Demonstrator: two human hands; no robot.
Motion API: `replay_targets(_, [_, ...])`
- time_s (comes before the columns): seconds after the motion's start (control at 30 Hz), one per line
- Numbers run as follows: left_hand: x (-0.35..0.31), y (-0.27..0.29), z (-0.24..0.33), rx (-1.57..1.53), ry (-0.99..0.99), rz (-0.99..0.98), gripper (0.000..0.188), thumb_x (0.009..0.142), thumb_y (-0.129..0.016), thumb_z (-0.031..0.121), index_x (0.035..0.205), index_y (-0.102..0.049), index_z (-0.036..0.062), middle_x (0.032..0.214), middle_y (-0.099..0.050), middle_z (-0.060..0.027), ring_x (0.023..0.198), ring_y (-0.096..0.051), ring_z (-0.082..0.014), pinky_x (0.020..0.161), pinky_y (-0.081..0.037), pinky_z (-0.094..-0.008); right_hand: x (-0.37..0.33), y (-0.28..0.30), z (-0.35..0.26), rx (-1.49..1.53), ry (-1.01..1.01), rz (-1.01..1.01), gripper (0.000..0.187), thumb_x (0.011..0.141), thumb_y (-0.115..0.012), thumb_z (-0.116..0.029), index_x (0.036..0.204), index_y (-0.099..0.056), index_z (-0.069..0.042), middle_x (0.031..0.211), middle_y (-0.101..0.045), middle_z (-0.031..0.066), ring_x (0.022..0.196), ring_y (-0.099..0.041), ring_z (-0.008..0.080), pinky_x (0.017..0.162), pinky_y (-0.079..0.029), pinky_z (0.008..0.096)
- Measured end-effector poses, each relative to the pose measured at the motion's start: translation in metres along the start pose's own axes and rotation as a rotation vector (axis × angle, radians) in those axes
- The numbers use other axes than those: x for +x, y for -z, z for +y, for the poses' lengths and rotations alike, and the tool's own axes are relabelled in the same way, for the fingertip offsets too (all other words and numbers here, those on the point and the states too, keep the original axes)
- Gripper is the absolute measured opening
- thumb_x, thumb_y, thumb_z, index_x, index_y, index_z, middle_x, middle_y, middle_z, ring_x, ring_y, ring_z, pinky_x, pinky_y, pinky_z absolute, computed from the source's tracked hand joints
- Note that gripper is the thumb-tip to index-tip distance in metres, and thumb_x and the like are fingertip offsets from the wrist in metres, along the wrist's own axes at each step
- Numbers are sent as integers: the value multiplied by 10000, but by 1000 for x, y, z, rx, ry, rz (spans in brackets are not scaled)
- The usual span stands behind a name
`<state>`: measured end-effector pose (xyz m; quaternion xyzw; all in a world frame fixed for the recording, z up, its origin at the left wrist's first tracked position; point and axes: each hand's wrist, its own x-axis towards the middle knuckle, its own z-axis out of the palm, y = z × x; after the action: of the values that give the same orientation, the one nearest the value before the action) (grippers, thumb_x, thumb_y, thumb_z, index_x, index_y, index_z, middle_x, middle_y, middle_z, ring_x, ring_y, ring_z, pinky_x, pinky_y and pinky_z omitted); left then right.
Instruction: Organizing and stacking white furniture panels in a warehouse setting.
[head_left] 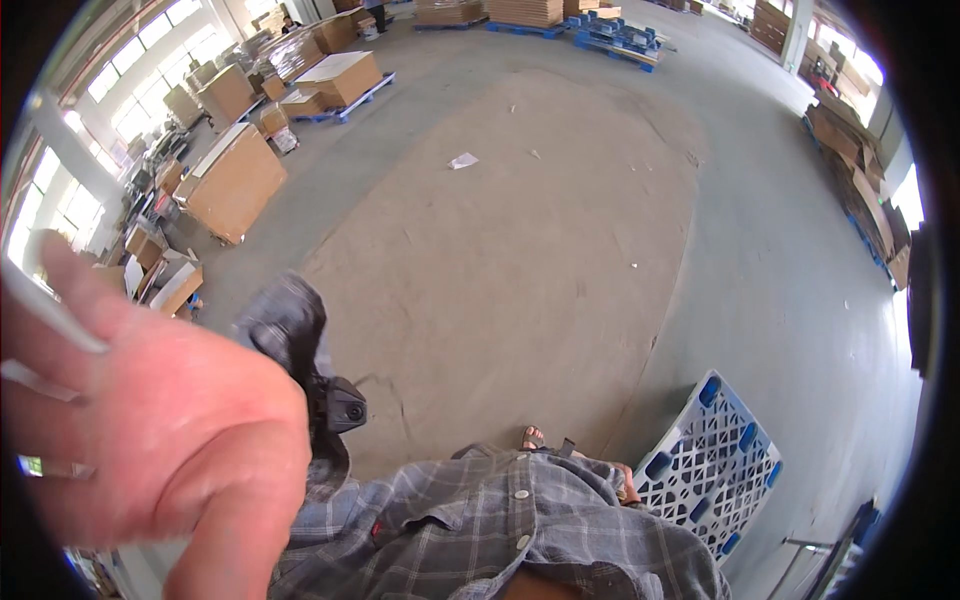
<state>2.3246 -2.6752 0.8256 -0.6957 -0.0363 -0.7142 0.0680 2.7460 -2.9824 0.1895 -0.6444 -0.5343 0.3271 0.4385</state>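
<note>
Beside the white pallet (pixel 703 505), the right hand (pixel 629 484) is seen, finger state unclear; the left hand (pixel 200 400) is raised, fingers apart.

There are two hands (pixel 200 430), one sandalled foot (pixel 534 438), two shirt buttons (pixel 521 494), one pale pallet (pixel 705 465) and perhaps five distant blue pallets (pixel 620 40).

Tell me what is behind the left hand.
Past the upper edge of the left hand, cardboard boxes show in the background. Whatever lies directly behind it is covered and cannot be seen.
</note>
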Motion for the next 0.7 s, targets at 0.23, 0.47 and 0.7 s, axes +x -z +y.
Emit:
replay_targets(0.23, [-17, -31, -76, 13, 18, 44, 701, 857, -480, 636, 1302, -448, 95, 1283, -508, -119, 1118, -500, -332, 994, -350, -527, 187, -6, -27, 238, -590, -16, 238, 846, -607, -248, 906, -645, -20, 761, -662, 85, 614, -625, 174, 550, -511, 300])
replay_targets(0.47, [-31, -35, -199, -34, -25, 49, 691, 859, -484, 629, 1304, -447, 102, 1274, -511, -118, 1115, -499, -328, 992, -349, -526, 272, -34, 21, -67, -428, -303, 201, 842, -625, -236, 939, -665, -64, 812, -695, 108, 759, -672, 167, 632, -528, 333])
replay_targets(0.7, [-21, -22, -330, -85, -28, 98, 681, 860, -489, 623, 1305, -445, 109, 1265, -514, -117, 1111, -497, -323, 989, -349, -526, 369, -102, 92, 132, 202, -142, 284, 822, -603, -269, 1034, -657, -89, 927, -681, 108, 886, -644, 267, 765, -516, 357])
